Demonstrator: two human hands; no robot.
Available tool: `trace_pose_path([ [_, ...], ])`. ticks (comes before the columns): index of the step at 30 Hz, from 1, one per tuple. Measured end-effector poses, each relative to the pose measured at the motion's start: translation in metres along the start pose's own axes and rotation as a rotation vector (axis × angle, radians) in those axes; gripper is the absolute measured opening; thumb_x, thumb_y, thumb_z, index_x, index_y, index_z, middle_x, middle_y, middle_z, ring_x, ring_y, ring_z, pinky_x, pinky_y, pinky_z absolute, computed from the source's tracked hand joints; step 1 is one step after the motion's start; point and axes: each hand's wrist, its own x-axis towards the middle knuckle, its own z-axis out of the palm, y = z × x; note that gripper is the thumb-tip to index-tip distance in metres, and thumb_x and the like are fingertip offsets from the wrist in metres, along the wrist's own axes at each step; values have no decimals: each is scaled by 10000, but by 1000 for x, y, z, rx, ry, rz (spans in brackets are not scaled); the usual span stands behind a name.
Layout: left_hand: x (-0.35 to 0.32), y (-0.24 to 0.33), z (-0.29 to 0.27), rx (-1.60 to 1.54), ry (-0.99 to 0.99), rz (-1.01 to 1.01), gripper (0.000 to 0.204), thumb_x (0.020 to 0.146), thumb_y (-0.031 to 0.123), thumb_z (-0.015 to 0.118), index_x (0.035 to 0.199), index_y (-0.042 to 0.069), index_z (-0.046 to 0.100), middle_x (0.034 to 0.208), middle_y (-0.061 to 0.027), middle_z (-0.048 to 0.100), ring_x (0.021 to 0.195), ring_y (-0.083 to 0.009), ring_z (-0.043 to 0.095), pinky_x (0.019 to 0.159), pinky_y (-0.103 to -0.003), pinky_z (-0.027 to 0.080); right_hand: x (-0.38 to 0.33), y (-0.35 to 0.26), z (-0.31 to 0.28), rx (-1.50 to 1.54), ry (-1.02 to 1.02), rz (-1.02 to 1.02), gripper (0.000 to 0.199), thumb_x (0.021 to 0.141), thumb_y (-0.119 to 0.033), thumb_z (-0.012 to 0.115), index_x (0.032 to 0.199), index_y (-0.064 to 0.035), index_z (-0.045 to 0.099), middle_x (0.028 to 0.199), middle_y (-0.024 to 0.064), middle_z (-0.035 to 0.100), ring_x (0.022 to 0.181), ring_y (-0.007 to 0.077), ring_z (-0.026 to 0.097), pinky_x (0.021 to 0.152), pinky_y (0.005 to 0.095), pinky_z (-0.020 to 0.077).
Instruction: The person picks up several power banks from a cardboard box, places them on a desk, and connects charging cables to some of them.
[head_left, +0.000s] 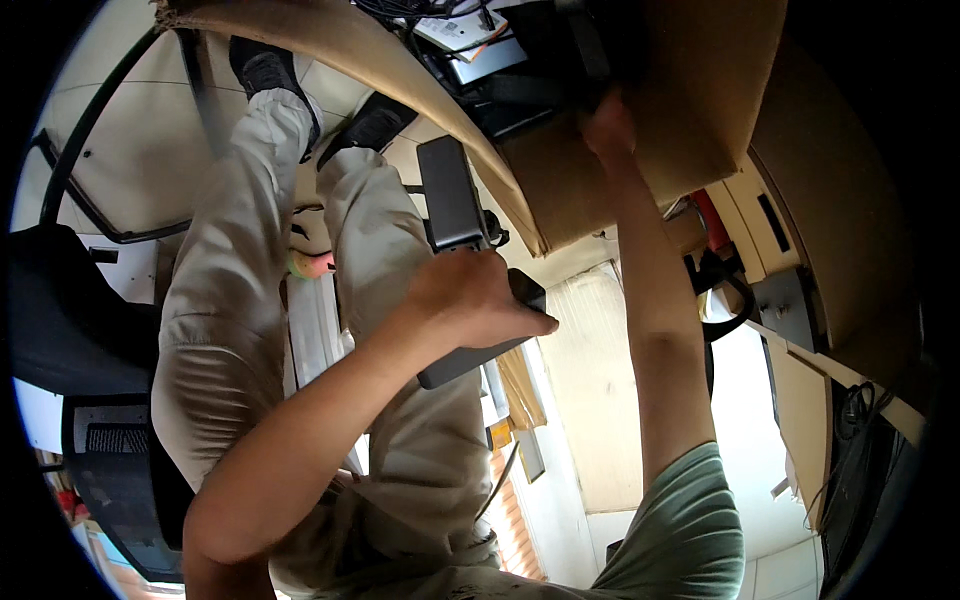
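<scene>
Grey flat device (452, 215) is clamped in the left hand (478, 298) at about 6 o'clock from the open cardboard box (590, 175), out of it already, while the right hand (608, 125) presses the box flap, fingers hidden so can't tell their grip.

Flat device (455, 200) over lap, cardboard box (640, 130) right of it

Matt grey device (452, 195) (plastic, seemingly)
</scene>
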Motion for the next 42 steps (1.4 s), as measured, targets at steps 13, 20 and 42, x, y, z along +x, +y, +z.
trace_pose_path([
  [13,1,3,-7,41,34,-37,669,729,596,708,917,-46,722,884,-238,714,879,-365,715,787,-403,584,41,6,45,991,-91,150,582,860,-256,712,1343,5,519,1190,249,654,1108,386,629,956,470,487],
  [20,3,-54,5,-254,39,-125,926,620,756,687,1066,-55,701,1098,-260,687,1042,-343,671,889,-350,517,-48,-21,-15,52,-11,-104,543,1016,-470,395,1068,-27,704,1091,253,678,1048,405,650,894,491,509],
  [42,-385,88,74,-1275,449,449,493,951,446,587,1138,-8,629,925,-159,708,808,-279,705,755,-395,583,-438,63,-153,603,119,-234,485,828,-516,668,992,-65,742,977,199,715,942,359,689,830,459,542],
])
